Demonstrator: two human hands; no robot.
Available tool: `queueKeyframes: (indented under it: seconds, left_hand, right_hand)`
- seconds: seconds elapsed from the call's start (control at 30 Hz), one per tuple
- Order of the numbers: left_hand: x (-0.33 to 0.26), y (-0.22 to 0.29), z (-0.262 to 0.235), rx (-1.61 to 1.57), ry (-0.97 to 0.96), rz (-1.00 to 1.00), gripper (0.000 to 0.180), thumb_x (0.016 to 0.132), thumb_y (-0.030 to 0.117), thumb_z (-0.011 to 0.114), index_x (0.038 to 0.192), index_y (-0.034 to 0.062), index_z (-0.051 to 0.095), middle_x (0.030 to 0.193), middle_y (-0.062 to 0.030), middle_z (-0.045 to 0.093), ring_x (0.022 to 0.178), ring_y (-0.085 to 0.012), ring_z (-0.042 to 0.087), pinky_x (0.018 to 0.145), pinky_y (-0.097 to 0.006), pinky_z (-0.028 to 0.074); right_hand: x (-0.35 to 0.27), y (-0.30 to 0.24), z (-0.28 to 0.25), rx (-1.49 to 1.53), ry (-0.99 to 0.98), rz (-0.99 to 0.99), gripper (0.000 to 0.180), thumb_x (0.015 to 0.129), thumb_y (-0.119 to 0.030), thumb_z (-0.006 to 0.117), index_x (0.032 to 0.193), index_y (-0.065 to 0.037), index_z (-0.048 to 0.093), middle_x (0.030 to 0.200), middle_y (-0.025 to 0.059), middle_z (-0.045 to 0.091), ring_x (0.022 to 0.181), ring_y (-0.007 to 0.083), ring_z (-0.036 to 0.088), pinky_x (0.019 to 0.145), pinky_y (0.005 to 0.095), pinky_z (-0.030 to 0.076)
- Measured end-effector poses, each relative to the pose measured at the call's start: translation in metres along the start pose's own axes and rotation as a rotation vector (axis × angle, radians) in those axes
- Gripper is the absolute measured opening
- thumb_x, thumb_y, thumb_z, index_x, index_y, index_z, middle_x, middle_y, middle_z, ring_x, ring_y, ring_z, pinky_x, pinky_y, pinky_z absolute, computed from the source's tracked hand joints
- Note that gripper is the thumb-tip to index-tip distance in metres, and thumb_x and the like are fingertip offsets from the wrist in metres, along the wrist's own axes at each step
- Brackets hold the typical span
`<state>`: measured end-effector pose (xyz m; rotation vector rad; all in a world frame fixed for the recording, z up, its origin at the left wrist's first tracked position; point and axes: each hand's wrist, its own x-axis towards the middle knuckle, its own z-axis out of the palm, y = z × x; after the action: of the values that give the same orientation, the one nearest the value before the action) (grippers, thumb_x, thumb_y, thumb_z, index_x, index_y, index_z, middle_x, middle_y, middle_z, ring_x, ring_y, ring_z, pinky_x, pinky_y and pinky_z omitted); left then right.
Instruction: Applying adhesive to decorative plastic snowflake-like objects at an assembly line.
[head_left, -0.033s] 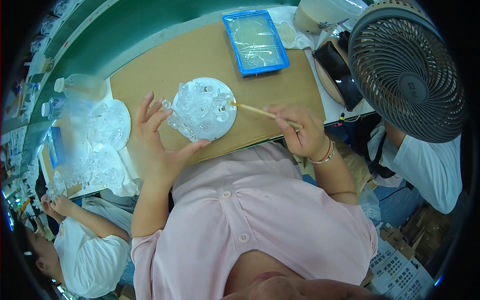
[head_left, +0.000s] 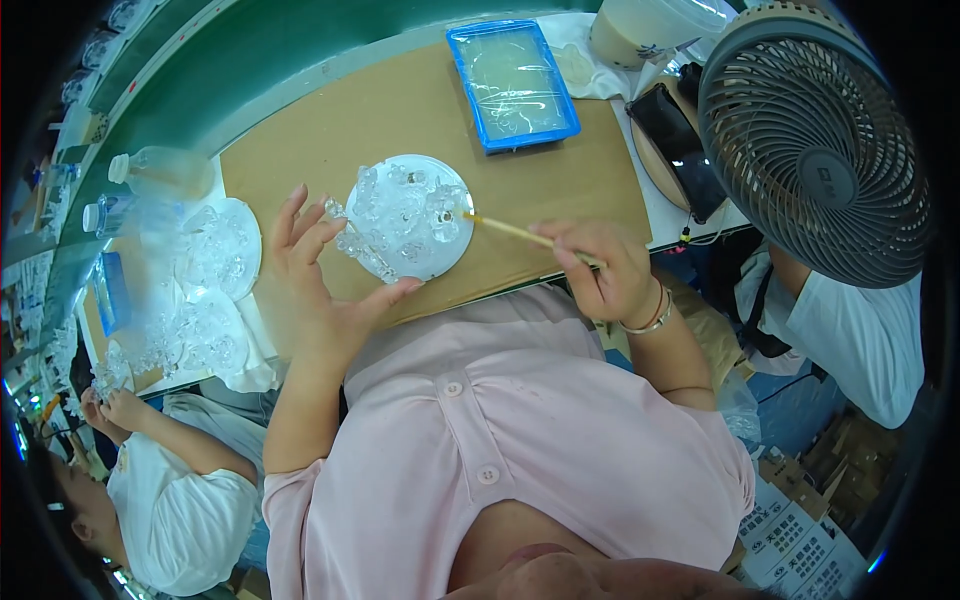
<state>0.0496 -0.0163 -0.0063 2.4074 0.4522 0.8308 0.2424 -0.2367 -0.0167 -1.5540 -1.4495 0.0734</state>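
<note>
A round white plate [head_left: 440, 260] piled with small clear glassy pieces [head_left: 400, 210] lies on a brown cardboard mat [head_left: 400, 110]. My left hand [head_left: 320, 290] grips the plate's near-left rim, thumb under the lower edge and fingers against the clear pieces. My right hand [head_left: 600, 270] pinches a thin wooden stick [head_left: 510, 230]. The stick's tip touches the pieces at the plate's right side.
A blue tray [head_left: 512, 82] with clear contents sits behind the plate. Right: a dark phone [head_left: 675, 150], a large grey fan [head_left: 815, 140], a person in white [head_left: 850, 320]. Left: more plates of clear pieces [head_left: 215, 250], plastic bottles [head_left: 160, 170], another person's hands [head_left: 115, 405].
</note>
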Motion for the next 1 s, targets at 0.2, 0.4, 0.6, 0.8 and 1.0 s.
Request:
queueKeyframes:
  seconds: [0.2,0.4,0.6,0.8,1.0]
  left_hand:
    - [-0.002,0.005,0.011,0.027,0.057,0.003,0.091,0.053,0.034,0.092,0.125,0.0121,0.042,0.140,-0.0168,0.030,0.119,-0.0313,0.047,0.102,-0.043,0.041]
    - [-0.004,0.003,0.018,0.030,0.083,0.026,0.093,0.055,0.040,0.090,0.128,0.0116,0.039,0.138,-0.0153,0.029,0.121,-0.0311,0.042,0.103,-0.042,0.039]
    - [-0.005,0.005,0.019,-0.024,0.074,0.015,0.091,0.054,0.035,0.091,0.126,0.0126,0.040,0.139,-0.0161,0.028,0.124,-0.0336,0.040,0.102,-0.044,0.039]
    - [-0.003,-0.004,0.017,-0.107,-0.022,0.027,0.089,0.055,0.015,0.091,0.126,0.0142,0.038,0.140,-0.0183,0.034,0.128,-0.0363,0.039,0.102,-0.047,0.039]
    - [-0.005,-0.005,0.023,-0.125,-0.009,0.048,0.086,0.059,0.010,0.088,0.126,0.0141,0.035,0.140,-0.0191,0.037,0.130,-0.0372,0.038,0.103,-0.048,0.036]
  right_hand:
    - [0.009,0.003,0.006,-0.015,0.100,0.009,0.010,0.080,0.003,0.061,0.089,0.001,0.059,0.089,0.0165,0.068,0.071,0.0294,0.067,0.064,0.0336,0.054]
    - [0.002,-0.014,-0.002,-0.060,-0.014,-0.065,0.012,0.081,0.004,0.059,0.091,-0.002,0.055,0.093,0.0189,0.069,0.072,0.0277,0.069,0.061,0.0313,0.054]
    - [-0.002,-0.014,0.016,0.018,0.001,-0.091,0.010,0.082,0.003,0.058,0.090,-0.002,0.054,0.095,0.0188,0.069,0.066,0.0274,0.066,0.057,0.0309,0.051]
    - [-0.013,-0.004,0.019,0.002,-0.064,-0.153,0.017,0.077,0.004,0.062,0.091,-0.002,0.054,0.107,0.0186,0.066,0.067,0.0258,0.065,0.058,0.0310,0.052]
    - [-0.009,-0.010,0.022,-0.077,-0.191,-0.189,0.023,0.072,0.005,0.063,0.092,-0.002,0.054,0.115,0.0191,0.062,0.070,0.0259,0.065,0.058,0.0315,0.052]
